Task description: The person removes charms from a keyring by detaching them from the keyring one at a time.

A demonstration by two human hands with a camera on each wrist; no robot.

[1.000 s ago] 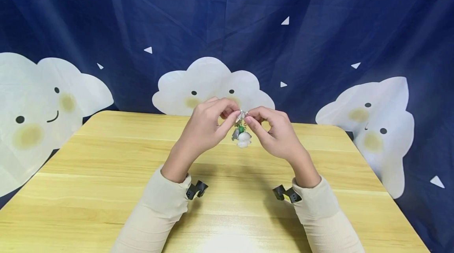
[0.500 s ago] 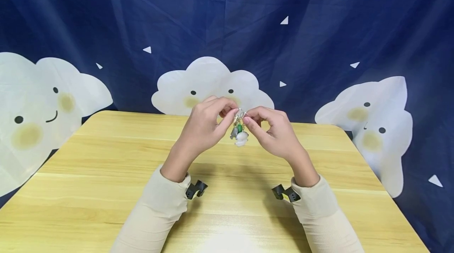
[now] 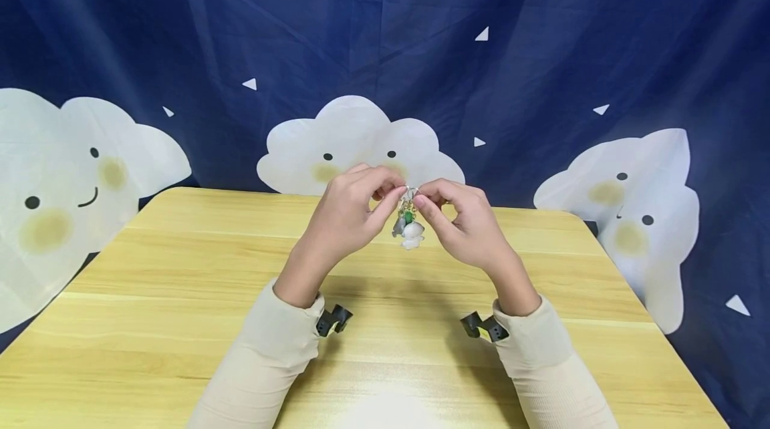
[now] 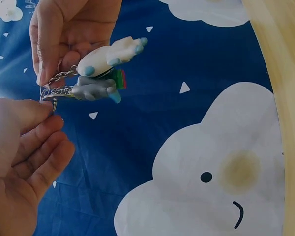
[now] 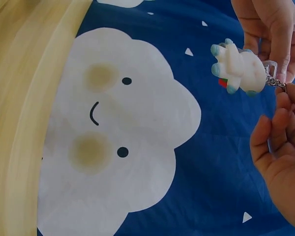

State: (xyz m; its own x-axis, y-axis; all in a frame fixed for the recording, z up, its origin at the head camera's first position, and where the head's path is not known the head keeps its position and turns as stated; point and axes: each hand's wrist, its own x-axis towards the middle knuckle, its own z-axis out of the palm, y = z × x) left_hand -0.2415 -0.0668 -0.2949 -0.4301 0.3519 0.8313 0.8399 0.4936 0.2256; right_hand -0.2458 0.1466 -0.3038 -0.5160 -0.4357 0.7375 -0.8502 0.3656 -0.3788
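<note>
My left hand (image 3: 345,215) and right hand (image 3: 466,225) meet above the table, each pinching the metal ring end of a bunch of keychains. From small chains (image 4: 61,78) hang a white figurine (image 3: 412,235) with light-blue tips, a grey figurine (image 4: 94,88) with a blue tip, and a green and red charm (image 4: 120,78). A clear piece (image 5: 271,68) shows beside the chain in the right wrist view. Fingertips cover part of the rings, so which ring each hand pinches cannot be told.
A wood-grain table (image 3: 210,322) lies beneath the hands. Behind it hangs a dark blue curtain (image 3: 301,28) printed with white clouds and small triangles. A black wrist camera (image 3: 333,321) sits at the left cuff, another camera (image 3: 484,329) at the right.
Both hands stay almost in place at the rings. The hanging figurines swing slightly left and back, and the white one turns as it swings.
</note>
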